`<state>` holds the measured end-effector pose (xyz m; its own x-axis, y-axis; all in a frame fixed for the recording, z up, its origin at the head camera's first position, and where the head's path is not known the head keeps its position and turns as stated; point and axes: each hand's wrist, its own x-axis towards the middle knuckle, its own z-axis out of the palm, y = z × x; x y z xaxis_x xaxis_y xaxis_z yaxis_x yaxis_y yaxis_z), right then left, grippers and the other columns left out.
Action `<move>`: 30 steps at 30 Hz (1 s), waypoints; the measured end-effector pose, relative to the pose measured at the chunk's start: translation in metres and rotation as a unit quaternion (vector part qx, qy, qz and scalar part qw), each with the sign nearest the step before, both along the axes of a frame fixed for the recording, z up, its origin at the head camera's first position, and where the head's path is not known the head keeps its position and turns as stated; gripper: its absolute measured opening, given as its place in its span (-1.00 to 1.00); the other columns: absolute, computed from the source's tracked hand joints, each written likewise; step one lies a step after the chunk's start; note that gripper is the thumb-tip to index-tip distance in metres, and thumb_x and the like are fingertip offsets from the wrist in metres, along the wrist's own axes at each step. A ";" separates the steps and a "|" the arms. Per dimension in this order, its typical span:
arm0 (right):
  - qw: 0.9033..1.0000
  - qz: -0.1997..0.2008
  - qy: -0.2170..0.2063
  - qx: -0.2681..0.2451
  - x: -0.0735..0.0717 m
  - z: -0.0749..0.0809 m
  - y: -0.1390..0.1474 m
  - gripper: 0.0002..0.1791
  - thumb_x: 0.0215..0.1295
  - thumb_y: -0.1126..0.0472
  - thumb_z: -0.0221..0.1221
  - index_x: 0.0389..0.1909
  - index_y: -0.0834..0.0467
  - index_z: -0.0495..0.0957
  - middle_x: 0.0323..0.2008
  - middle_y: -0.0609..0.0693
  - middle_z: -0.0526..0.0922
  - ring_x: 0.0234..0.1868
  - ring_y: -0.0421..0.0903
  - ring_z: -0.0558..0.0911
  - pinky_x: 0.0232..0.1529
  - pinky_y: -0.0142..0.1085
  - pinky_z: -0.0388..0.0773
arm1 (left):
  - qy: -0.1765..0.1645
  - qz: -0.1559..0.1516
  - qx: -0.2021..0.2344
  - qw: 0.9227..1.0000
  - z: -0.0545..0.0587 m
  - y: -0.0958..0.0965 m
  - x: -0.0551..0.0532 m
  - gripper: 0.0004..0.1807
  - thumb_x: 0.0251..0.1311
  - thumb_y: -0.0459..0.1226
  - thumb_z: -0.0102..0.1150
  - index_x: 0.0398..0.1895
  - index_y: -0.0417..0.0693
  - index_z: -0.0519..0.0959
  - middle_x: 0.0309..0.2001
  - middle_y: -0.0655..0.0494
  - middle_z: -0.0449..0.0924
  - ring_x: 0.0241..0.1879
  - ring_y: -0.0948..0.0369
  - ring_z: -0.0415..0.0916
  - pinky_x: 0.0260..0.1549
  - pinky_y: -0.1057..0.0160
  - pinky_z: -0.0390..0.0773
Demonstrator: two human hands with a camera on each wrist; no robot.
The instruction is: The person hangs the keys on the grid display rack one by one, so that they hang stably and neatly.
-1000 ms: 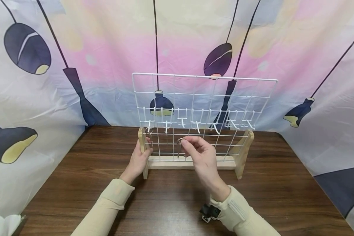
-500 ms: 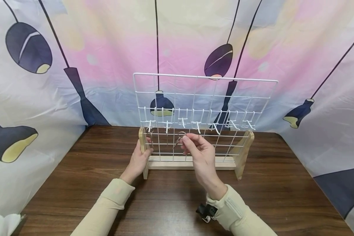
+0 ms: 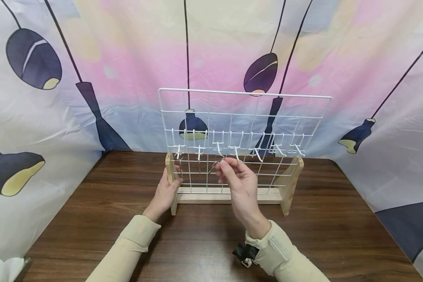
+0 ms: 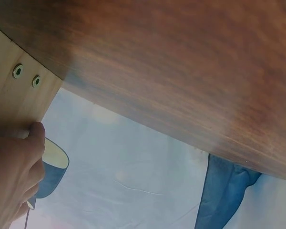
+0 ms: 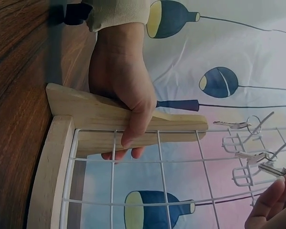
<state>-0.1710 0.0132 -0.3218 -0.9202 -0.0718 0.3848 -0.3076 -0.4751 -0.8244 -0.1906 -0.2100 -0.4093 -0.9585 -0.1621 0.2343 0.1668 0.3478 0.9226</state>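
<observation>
My right hand [image 3: 242, 184] pinches a key ring [image 3: 219, 157] between thumb and fingertips, its key slanting down to the left. In the right wrist view the held key [image 5: 270, 169] points at the hooks, with the fingertips [image 5: 272, 192] behind it. Ring and fingers are just below the third white hook [image 3: 217, 147] of a wire grid rack [image 3: 244, 92]. My left hand [image 3: 165, 192] grips the rack's left wooden support [image 3: 174, 201], thumb in front. Two keys hang by rings from the first two hooks, a nearer key [image 5: 232, 125] and a farther key [image 5: 248, 156].
More white hooks [image 3: 277, 148] line the grid to the right. A wooden base bar [image 3: 201, 197] joins both supports on the brown table [image 3: 204, 243]. A printed cloth [image 3: 127, 51] hangs behind. Something white [image 3: 5, 269] is at the front left corner.
My right hand has risen slightly and the ring with it, nearer the third hook. The key went from hanging straight down to slanting left. My left hand has stayed on the support.
</observation>
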 end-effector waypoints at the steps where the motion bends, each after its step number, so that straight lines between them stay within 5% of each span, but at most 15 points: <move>1: 1.000 0.001 -0.002 -0.004 0.000 0.000 0.000 -0.89 0.34 0.38 0.14 -0.25 0.12 0.58 -0.37 -0.02 0.70 -0.39 -0.18 0.61 -0.39 -0.35 0.52 | -0.001 0.000 0.001 1.000 0.000 0.000 0.000 -0.56 0.30 -0.40 -0.02 0.23 -0.13 0.23 0.18 -0.20 0.36 0.15 -0.16 0.36 0.11 -0.11 0.32; 21: 0.999 0.010 -0.021 -0.032 -0.001 0.003 -0.002 -0.91 0.33 0.37 0.15 -0.26 0.13 0.58 -0.36 -0.01 0.70 -0.39 -0.19 0.61 -0.41 -0.38 0.51 | 0.009 -0.006 0.009 1.000 -0.001 0.001 0.000 -0.58 0.30 -0.43 -0.04 0.22 -0.16 0.23 0.17 -0.24 0.35 0.17 -0.19 0.34 0.14 -0.08 0.30; 27: 0.999 0.011 -0.027 -0.033 -0.002 0.003 -0.003 -0.92 0.33 0.37 0.16 -0.26 0.13 0.57 -0.37 -0.01 0.70 -0.39 -0.18 0.60 -0.42 -0.38 0.50 | -0.014 -0.006 0.006 1.000 0.027 0.011 0.016 -0.59 0.30 -0.48 -0.08 0.20 -0.24 0.22 0.15 -0.27 0.33 0.16 -0.16 0.34 0.14 -0.08 0.31; 30: 0.999 0.011 -0.029 -0.031 -0.002 0.003 -0.003 -0.92 0.33 0.37 0.15 -0.26 0.13 0.57 -0.37 -0.02 0.70 -0.39 -0.19 0.60 -0.42 -0.38 0.50 | -0.010 -0.007 0.007 1.000 0.023 0.009 0.013 -0.59 0.31 -0.49 -0.08 0.21 -0.23 0.22 0.15 -0.26 0.32 0.15 -0.16 0.33 0.13 -0.07 0.31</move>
